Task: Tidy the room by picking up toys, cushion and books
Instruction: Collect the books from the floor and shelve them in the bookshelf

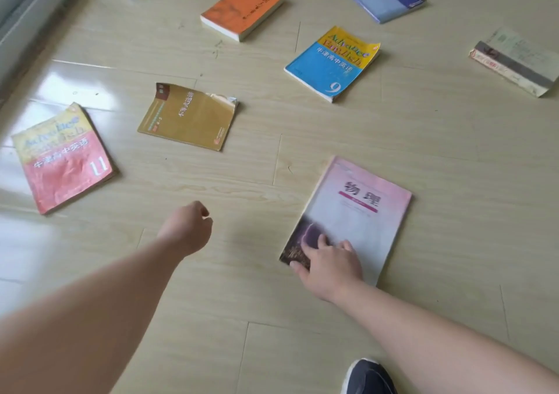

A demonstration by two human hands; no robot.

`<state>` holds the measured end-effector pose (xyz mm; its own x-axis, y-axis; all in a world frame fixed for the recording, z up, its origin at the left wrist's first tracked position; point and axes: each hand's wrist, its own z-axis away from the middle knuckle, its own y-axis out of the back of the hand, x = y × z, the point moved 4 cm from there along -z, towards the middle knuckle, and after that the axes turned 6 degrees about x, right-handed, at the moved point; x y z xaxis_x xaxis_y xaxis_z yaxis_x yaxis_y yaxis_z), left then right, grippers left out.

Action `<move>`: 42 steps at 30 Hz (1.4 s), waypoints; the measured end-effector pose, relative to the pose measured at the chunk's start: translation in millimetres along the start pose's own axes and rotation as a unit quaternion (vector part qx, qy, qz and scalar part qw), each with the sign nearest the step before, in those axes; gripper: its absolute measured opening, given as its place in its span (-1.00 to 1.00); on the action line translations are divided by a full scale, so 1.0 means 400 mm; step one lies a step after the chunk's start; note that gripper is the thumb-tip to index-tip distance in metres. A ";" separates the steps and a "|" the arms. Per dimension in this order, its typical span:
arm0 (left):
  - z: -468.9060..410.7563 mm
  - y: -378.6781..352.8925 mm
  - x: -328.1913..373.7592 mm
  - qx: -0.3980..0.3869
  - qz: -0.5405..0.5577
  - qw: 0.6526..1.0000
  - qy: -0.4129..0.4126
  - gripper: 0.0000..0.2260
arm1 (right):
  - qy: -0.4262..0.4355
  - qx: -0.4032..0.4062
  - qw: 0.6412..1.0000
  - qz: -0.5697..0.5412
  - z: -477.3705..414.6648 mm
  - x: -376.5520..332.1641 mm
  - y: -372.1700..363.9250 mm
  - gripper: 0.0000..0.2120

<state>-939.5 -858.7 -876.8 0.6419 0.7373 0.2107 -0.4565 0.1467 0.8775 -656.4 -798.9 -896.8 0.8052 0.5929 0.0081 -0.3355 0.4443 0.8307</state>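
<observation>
Dark blue shoe (367,377) is standing behind the right hand (329,268), which is pressing flat on the pink paperback textbook (360,212), thumb perhaps catching the corner: lift there. Left hand (187,230) is hovering fisted, empty.

Pale wood-look floor (453,151) bears scattered books (329,64) and a dark shoe (369,377).
</observation>
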 end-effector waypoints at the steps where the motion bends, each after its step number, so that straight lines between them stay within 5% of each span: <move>1: 0.001 0.002 0.004 -0.022 -0.041 0.998 -0.031 -0.74 | 0.045 -0.021 0.999 0.005 0.015 -0.023 -0.001 -0.42; 5: 0.052 -0.006 0.021 -0.077 -0.134 0.977 -0.146 -0.71 | 0.219 -0.121 0.968 -0.010 0.052 -0.111 0.002 -0.50; 7: 0.093 -0.030 0.007 -0.085 -0.100 0.979 -0.155 -0.71 | 0.215 -0.119 0.967 -0.060 0.055 -0.140 0.013 -0.53; 11: 0.151 -0.095 -0.036 -0.066 0.009 0.994 -0.092 -0.69 | 0.030 -0.014 0.988 -0.150 0.007 -0.133 0.064 -0.64; 16: 0.146 -0.090 -0.113 0.029 0.134 0.991 0.002 -0.69 | -0.227 0.005 0.965 -0.130 -0.116 -0.055 0.074 -0.15; 22: -0.037 0.035 -0.354 0.144 0.119 0.975 0.123 -0.62 | -0.324 0.001 0.920 -0.220 -0.102 -0.048 0.027 0.11; 26: -0.134 0.095 -0.429 0.158 0.041 0.980 0.111 -0.56 | -0.329 0.041 0.886 -0.323 -0.049 -0.143 -0.007 -0.15; 31: -0.253 0.137 -0.478 0.083 0.016 0.993 0.081 -0.30 | -0.178 0.096 0.864 -0.461 -0.035 -0.312 0.025 -0.82; 37: -0.301 0.117 -0.518 0.005 0.014 0.995 0.096 -0.25 | -0.111 0.123 0.837 -0.521 -0.044 -0.425 0.092 -0.87; 42: -0.219 0.129 -0.506 0.116 -0.032 0.991 0.060 -0.52 | -0.102 0.149 0.840 -0.512 -0.057 -0.436 0.125 -0.82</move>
<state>-1147.1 -942.5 -911.9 0.5804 0.8066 0.1115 -0.2555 0.0504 0.9655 -824.7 -864.9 -869.3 0.6739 -0.1393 -0.7255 0.6970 0.4455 0.5619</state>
